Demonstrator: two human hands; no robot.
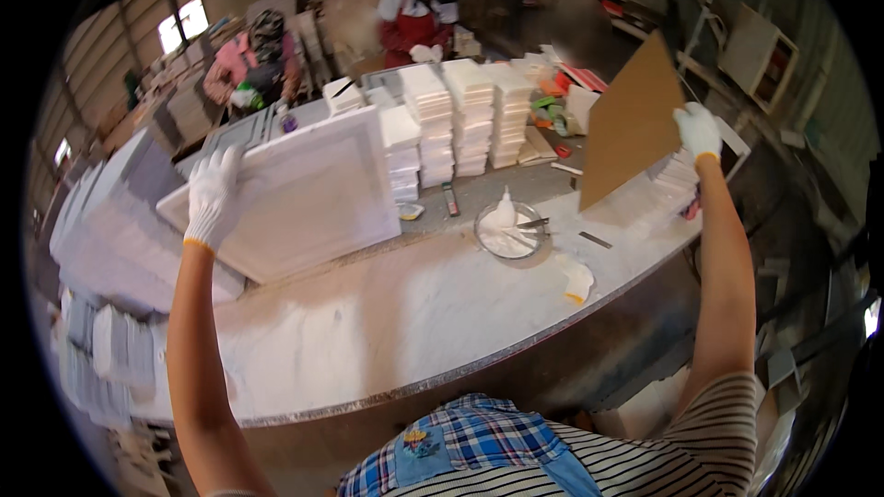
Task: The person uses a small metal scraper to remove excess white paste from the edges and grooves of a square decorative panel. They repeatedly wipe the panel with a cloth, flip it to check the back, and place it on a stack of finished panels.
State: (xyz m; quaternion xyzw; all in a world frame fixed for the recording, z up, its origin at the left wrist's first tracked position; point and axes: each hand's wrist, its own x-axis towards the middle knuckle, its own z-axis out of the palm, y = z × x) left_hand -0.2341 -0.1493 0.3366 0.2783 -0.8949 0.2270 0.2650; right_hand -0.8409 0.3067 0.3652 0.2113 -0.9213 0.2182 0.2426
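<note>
My left hand (213,195), in a white knitted glove, is closed over the upper left edge of a white framed panel (308,189). That panel stands tilted on the worktable, its recessed face toward me. On the right, my gloved right hand (700,132) grips the side edge of a thin brown board (631,124), held upright with a lower corner near the tabletop. Between the two lies a clear bowl (509,248) of white paste, with a white nozzle-tipped bottle (505,212) and a metal scraper (534,223) in it.
Stacks of white blocks (425,120) line the table's far side. More white panels (129,212) lean at the left. A loose white glove (575,279) and a flat metal strip (596,240) lie on the worktable (322,350). Two people (262,64) work beyond it.
</note>
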